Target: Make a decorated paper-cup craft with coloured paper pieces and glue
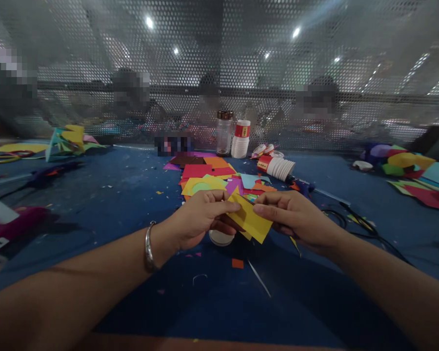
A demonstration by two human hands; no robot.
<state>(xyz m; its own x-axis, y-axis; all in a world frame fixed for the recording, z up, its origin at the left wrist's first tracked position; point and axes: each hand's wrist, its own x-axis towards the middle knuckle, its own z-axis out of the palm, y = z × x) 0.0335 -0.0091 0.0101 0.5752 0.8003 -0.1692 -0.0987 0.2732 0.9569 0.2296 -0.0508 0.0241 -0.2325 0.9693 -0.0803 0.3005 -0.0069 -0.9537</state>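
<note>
Between hands (199,214), yellow paper (253,222) slants lengthwise down rightward.

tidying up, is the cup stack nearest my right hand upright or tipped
Tipped: the cup stack beyond your right hand lies on its side; another stack stands beside the jar.

Space opens left of the papers (197,170); tipped cups (281,168) block right.

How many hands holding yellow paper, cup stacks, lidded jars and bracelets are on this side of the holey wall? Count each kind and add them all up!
Left hand plus right hand, both on yellow paper: 2
Upright cup stack plus cup stack on its side: 2
Lidded jar: 1
Bracelet: 1
Total: 6
</note>
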